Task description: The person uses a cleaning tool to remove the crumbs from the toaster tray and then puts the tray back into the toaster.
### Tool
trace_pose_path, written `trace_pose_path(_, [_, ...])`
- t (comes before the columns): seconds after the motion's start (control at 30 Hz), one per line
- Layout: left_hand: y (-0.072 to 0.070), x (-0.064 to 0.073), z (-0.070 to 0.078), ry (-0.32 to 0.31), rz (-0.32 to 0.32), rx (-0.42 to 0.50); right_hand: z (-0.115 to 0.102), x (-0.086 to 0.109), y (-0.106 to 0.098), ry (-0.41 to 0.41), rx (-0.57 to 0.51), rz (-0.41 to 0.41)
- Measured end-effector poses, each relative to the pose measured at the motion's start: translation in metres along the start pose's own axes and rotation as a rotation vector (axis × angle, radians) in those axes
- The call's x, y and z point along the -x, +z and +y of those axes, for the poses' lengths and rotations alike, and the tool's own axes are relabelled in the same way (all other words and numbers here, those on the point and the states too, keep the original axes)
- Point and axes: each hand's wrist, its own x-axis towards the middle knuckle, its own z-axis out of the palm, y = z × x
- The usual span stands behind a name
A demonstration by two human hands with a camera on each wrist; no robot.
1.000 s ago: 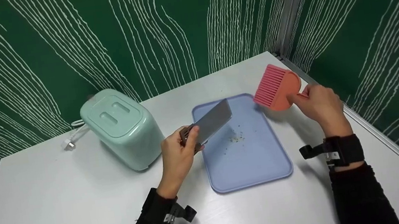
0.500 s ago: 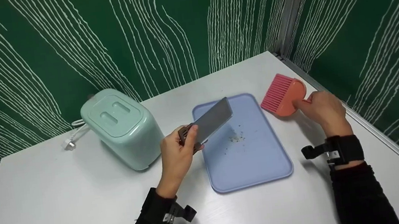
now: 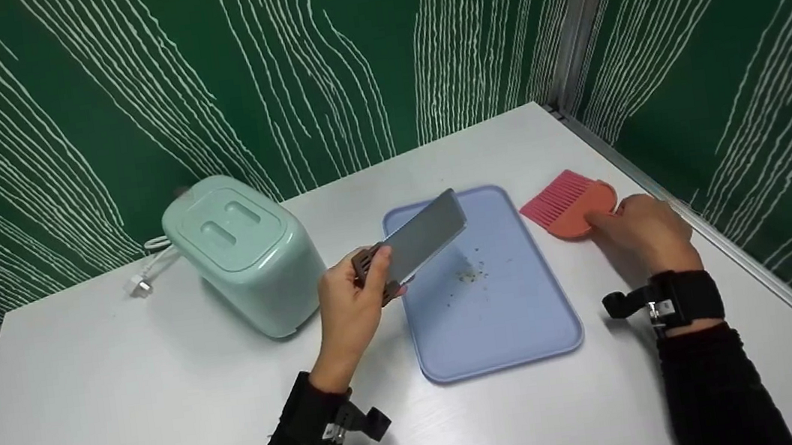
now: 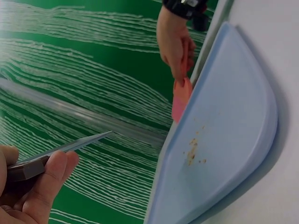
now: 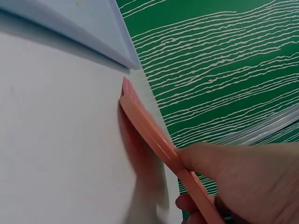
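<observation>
My left hand [image 3: 352, 296] grips the brown slotted end of a flat grey metal crumb tray [image 3: 428, 237]. The crumb tray tilts above the left side of a light-blue tray [image 3: 502, 345]. Small crumbs [image 3: 470, 275] lie scattered on the blue tray. To its right, my right hand [image 3: 642, 226] pinches the handle of a brush [image 3: 568, 205] with pink bristles and a rounded orange head. In the right wrist view, the brush [image 5: 147, 126] is low over the white table beside the blue tray's corner. Whether its bristles touch the table cannot be told.
A mint-green toaster [image 3: 246, 263] with a lid on top stands left of the blue tray. Its white plug [image 3: 139, 286] lies behind it on the white table [image 3: 124, 407]. Green walls [image 3: 374, 44] with white streaks border the back and right.
My right hand has moved slightly down and right, lowering the brush away from the blue tray's upper right corner and turning it. The left hand and crumb tray stay nearly still.
</observation>
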Motion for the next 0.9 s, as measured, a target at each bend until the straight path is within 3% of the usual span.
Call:
trace_pose_path(0.33, [-0.0011, -0.0002, 0.0007, -0.027, -0.013, 0.059, 0.0056, -0.0044, 0.0025, -0.006, 0.032, -0.074])
trace_pose_path(0.9, [-0.0009, -0.0012, 0.0025, -0.094, -0.006, 0.209, 0.0002, -0.0037, 0.0051, 0.001, 0.04, -0.077])
